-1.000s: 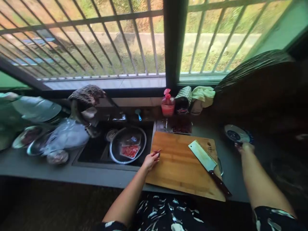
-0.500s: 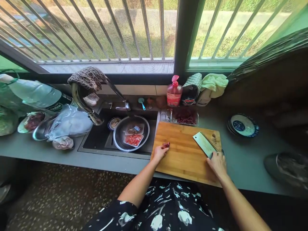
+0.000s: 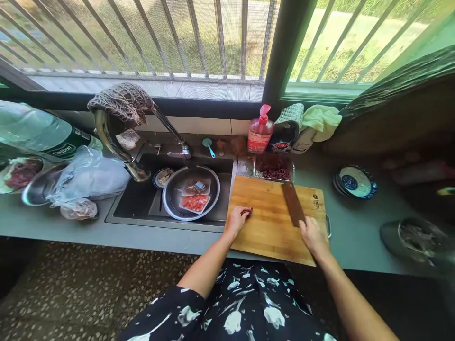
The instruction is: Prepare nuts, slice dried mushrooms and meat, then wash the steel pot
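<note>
Left hand [image 3: 237, 222]: dark red strip [image 3: 248, 211] pinched over the cutting board's [image 3: 266, 234] left side | Right hand [image 3: 314, 236]: cleaver [image 3: 293, 204] gripped by handle, blade well apart | Strip best steadied flat, grip kept curled clear of the edge.

Your black garment [image 3: 254, 296] bears a white floral print, your cutting board [image 3: 266, 232] shows honey-brown bands, your cleaver [image 3: 293, 204] looks dull brown, and the bowls [image 3: 356, 183] at right are patterned blue-and-white.
</note>
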